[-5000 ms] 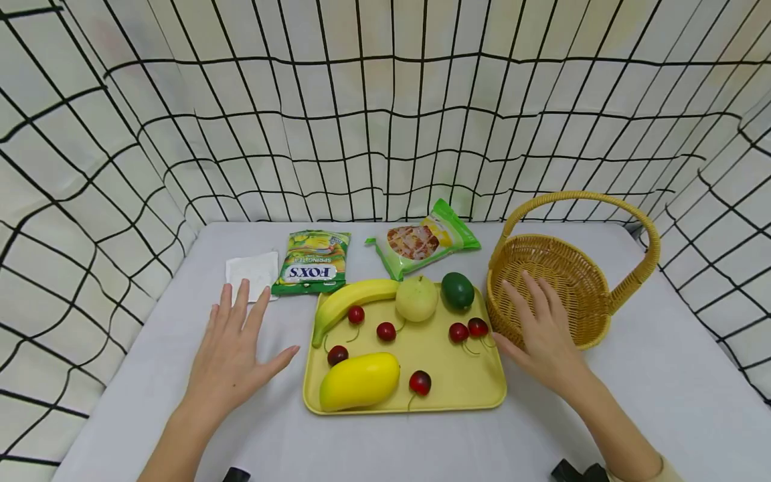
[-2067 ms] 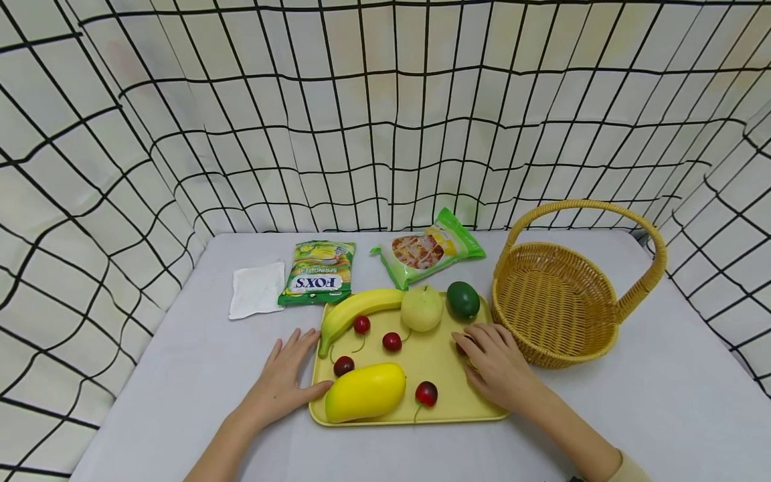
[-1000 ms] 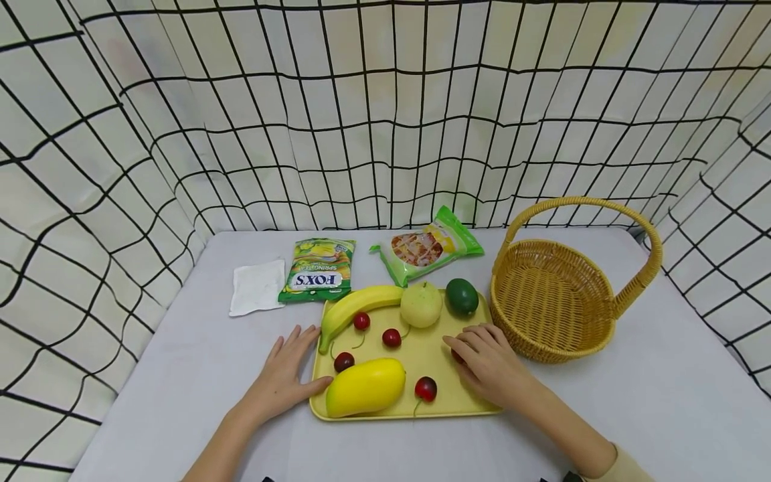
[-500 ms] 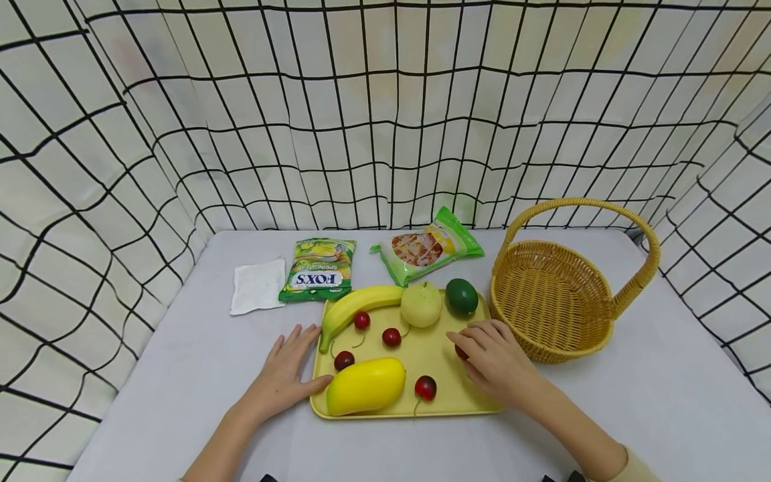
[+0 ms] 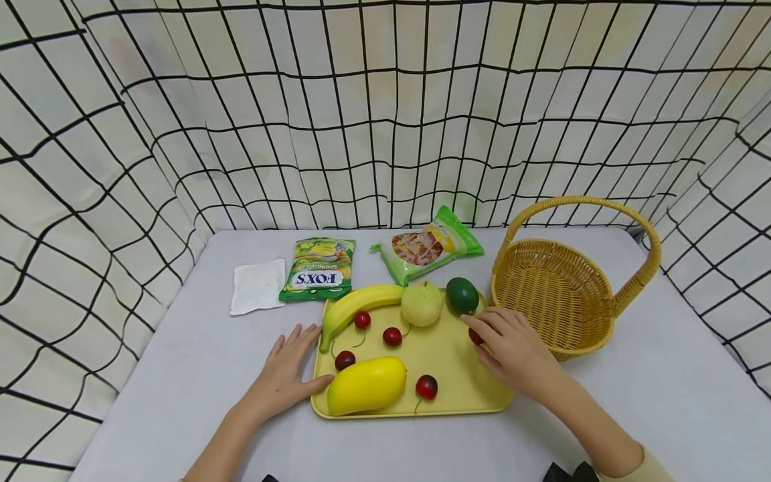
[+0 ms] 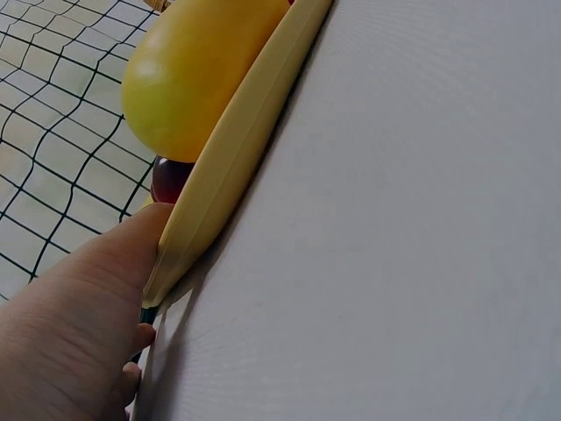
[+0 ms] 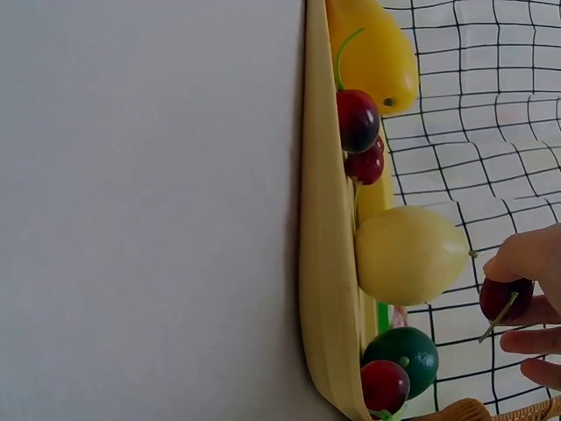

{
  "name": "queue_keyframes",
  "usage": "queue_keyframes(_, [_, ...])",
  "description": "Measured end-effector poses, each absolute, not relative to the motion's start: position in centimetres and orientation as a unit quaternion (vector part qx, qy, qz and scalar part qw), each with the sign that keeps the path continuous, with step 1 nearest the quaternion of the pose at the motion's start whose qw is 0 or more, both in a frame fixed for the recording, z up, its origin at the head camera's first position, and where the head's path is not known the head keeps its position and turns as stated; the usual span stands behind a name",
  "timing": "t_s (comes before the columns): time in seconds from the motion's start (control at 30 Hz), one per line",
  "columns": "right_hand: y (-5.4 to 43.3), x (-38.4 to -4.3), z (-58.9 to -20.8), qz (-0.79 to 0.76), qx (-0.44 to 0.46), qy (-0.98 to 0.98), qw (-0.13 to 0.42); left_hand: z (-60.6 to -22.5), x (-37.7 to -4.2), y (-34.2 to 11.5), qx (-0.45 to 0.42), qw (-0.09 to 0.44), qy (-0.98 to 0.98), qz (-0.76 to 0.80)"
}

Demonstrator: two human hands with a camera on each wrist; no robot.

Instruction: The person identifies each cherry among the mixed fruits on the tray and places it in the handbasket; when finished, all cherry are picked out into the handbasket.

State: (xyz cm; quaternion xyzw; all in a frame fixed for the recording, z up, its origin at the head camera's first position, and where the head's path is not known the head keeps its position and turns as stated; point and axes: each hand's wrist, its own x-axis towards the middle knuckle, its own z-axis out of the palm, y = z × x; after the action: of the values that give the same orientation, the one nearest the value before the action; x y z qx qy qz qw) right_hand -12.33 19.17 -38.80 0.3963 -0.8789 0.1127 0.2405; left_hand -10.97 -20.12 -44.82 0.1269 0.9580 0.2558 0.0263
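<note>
My right hand (image 5: pixel 519 351) pinches a dark red cherry (image 7: pixel 507 300) between thumb and fingers, above the right side of the yellow tray (image 5: pixel 464 402). In the right wrist view the cherry is lifted, its stem hanging free. Another cherry (image 7: pixel 386 386) lies on the tray beside the green lime (image 5: pixel 462 295). My left hand (image 5: pixel 280 375) rests at the tray's left edge, fingers extended and thumb touching the rim near the yellow mango (image 5: pixel 367 385). Also on the tray are a banana (image 5: pixel 355 305), a pale round pear (image 5: pixel 421 304) and several other cherries (image 5: pixel 426 387).
Right of the tray stands a wicker basket (image 5: pixel 551 298) with a tall arched handle. Behind the tray lie a green FOX'S candy bag (image 5: pixel 319 270), a second green snack bag (image 5: pixel 424 248) and a white packet (image 5: pixel 258 287). Black-grid netting (image 5: pixel 391 120) surrounds the white table.
Both hands have come down from spread positions to the tray. My right hand has taken hold of a cherry and just moved right with it, towards the basket. The left hand stays still.
</note>
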Motion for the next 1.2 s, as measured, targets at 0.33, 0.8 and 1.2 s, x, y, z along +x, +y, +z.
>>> queue_keyframes(0.33, [20.8,-12.9,-37.7,0.125,0.359,-0.892,0.244,-44.9,-10.9,-20.2,0.132,0.014,0.959,0.25])
queue_keyframes(0.8, [23.2,-14.6,-37.7,0.132,0.326,-0.901,0.254,-44.8,-10.8,-20.2,0.134,0.019,0.959,0.25])
queue_keyframes(1.2, [24.5,-15.9,-38.2,0.128,0.295,-0.918,0.23,-44.8,-10.7,-20.2,0.138,0.006,0.959,0.247])
